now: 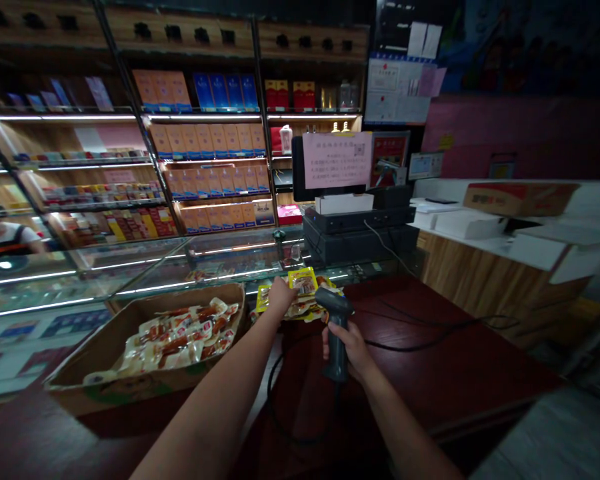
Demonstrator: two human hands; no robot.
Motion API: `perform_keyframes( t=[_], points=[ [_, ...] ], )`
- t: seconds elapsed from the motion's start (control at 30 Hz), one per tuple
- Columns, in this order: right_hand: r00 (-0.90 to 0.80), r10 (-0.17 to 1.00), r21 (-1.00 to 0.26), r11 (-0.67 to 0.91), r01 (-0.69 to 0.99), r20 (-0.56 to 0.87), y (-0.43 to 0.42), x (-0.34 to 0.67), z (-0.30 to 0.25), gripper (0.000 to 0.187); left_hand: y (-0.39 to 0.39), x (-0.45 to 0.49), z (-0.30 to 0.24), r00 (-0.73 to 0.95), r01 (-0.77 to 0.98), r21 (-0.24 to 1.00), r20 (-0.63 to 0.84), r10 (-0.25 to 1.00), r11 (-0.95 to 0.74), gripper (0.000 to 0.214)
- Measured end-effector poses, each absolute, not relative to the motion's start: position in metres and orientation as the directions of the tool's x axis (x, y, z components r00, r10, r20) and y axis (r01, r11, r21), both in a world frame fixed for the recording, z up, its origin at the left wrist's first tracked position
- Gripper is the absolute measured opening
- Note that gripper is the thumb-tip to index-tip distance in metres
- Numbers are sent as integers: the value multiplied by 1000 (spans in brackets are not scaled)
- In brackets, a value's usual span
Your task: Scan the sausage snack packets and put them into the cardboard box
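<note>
Two hands. Right grip [351,350] clenched round one grey barcode scanner [336,327]; left grip [283,298] grasping one yellow snack packet [304,283], more packets [300,308] beneath. Lower left, one cardboard box [145,385] of vacuum-packed snacks [177,337], uncountable. One black cable [285,407] on dark red surface [430,363]. Beyond: glass display case [145,263], lit shelves [205,160] of boxed goods.

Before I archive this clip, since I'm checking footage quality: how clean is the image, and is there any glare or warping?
In the head view, the glass counter shows long streaks of glare from the shelf lights; wide-angle warping bends the shelves; the dark counter top loses detail in shadow; the right hand and scanner stay fairly clear.
</note>
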State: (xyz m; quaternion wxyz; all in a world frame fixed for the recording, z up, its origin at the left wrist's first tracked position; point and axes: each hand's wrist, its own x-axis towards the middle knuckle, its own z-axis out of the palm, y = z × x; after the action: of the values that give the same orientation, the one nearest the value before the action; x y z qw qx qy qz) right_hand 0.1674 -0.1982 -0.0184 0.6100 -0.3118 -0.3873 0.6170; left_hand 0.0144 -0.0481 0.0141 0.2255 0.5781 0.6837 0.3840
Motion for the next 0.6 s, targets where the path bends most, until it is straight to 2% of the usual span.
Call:
perform_keyframes(
  t=[0.1,0.3,0.43,0.6],
  points=[
    [-75,993,-857,35,-513,86,-198,166,-18,38,-52,11,16,-193,788,615,221,956,17,39],
    [-130,987,-855,14,-518,95,-198,145,-19,37,-67,-38,27,-164,849,528,291,942,-15,22],
    [-205,974,-861,-21,-507,97,-196,117,-20,37,-77,-115,30,-237,875,479,311,920,64,22],
    [-309,947,-861,-87,-501,84,-190,65,-16,35,-92,-221,23,-363,896,352,232,902,271,29]
  ],
)
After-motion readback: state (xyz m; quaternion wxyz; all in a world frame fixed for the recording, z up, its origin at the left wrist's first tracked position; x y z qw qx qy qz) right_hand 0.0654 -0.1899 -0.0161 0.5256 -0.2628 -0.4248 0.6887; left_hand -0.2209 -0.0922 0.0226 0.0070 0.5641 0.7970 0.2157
